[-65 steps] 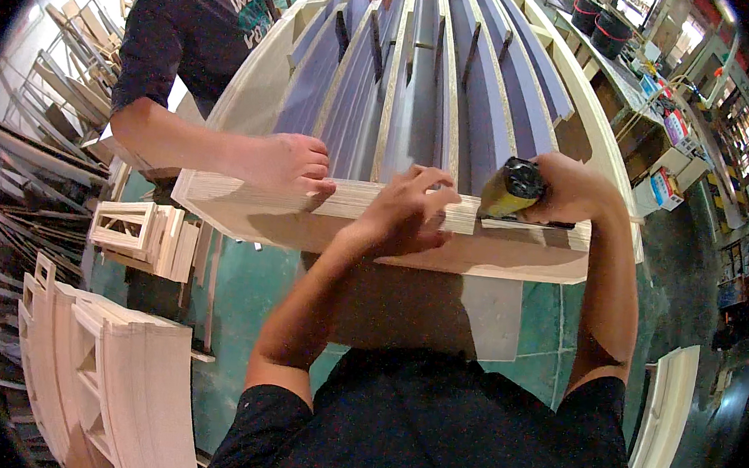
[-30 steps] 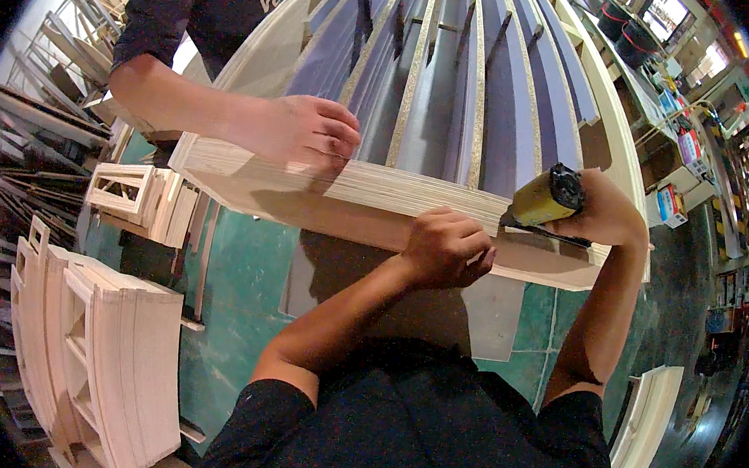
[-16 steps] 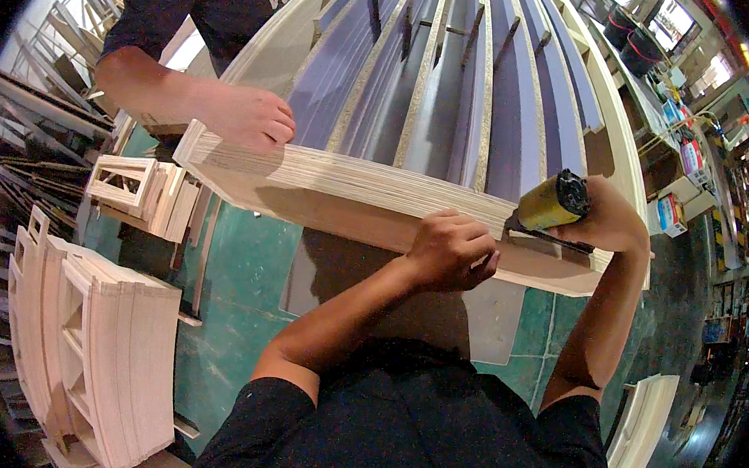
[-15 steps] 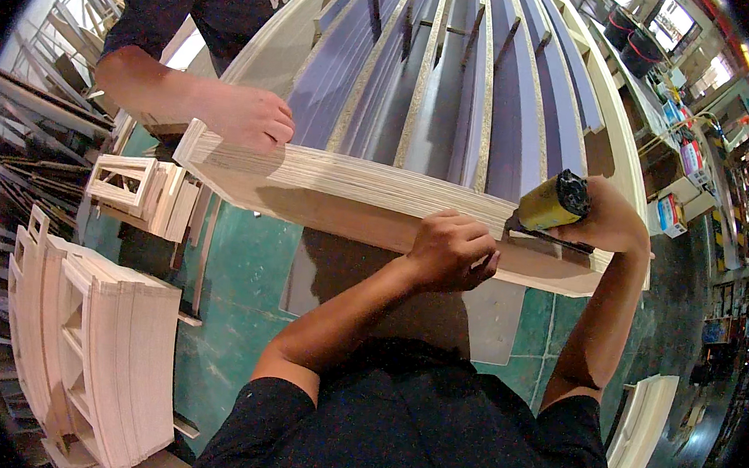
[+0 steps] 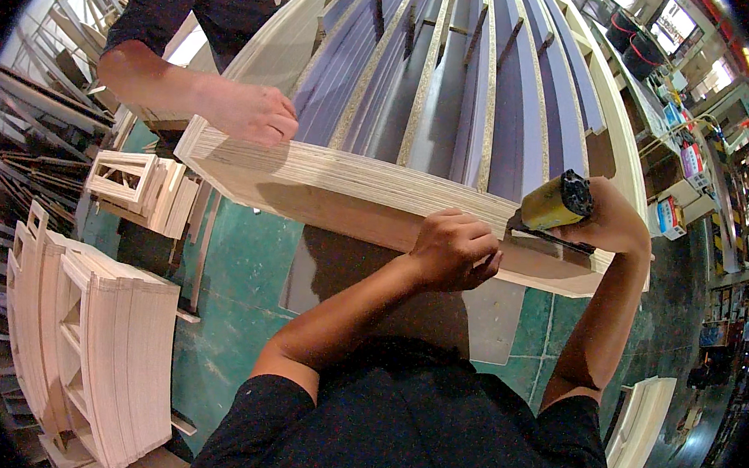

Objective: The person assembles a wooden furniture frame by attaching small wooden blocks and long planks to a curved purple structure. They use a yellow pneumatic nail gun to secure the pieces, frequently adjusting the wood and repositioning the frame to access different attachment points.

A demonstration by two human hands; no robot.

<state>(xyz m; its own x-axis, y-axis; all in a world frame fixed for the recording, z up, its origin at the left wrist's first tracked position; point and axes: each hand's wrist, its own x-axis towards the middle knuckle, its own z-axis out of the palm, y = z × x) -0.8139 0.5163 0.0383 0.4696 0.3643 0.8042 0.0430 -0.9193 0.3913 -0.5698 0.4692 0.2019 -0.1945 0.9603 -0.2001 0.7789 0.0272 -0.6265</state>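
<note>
Across the middle lies a thick, pale plywood board [image 5: 353,172], forming the near end of a large wooden frame. My left hand [image 5: 454,251] is closed against the board's near side, fingers curled by its upper edge. To the right, my right hand [image 5: 613,219] grips a yellow-and-black nail gun [image 5: 551,204]. Its nose rests at the board's top edge, and its dark magazine runs rightward along the wood. Most of my right fingers are hidden behind the tool. A co-worker's hand [image 5: 256,116] presses on the board's left part.
Grey-violet panels [image 5: 385,103] with raw chipboard edges run lengthwise inside the frame. Stacked wooden frames [image 5: 124,346] stand at lower left, with a smaller stack [image 5: 145,189] above them. A workbench [image 5: 656,124] with boxes lines the right. Beneath is a green floor [image 5: 240,259].
The co-worker's hand has shifted very slightly on the board. My hands and the nail gun stay practically in place.
</note>
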